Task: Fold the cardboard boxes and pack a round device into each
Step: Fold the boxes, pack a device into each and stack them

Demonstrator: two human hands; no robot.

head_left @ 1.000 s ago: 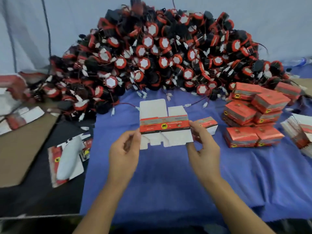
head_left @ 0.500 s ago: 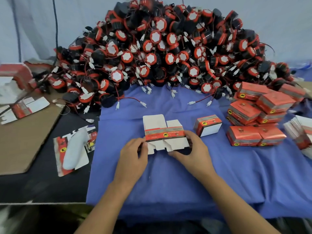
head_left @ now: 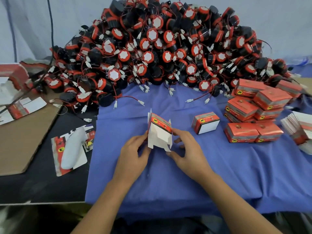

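I see matt white card inside the box blank (head_left: 159, 135), glossy red print outside; soft blue cloth (head_left: 211, 166), lower frame.

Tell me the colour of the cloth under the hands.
Plain blue cloth, clearest in the head view.

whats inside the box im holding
Only bare white card shows inside the box; nothing packed in view. The space behind its red panel is hidden.

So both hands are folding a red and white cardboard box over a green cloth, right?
Not quite: the head view shows a blue cloth, not green. The left hand and right hand do hold the red and white cardboard box over it.
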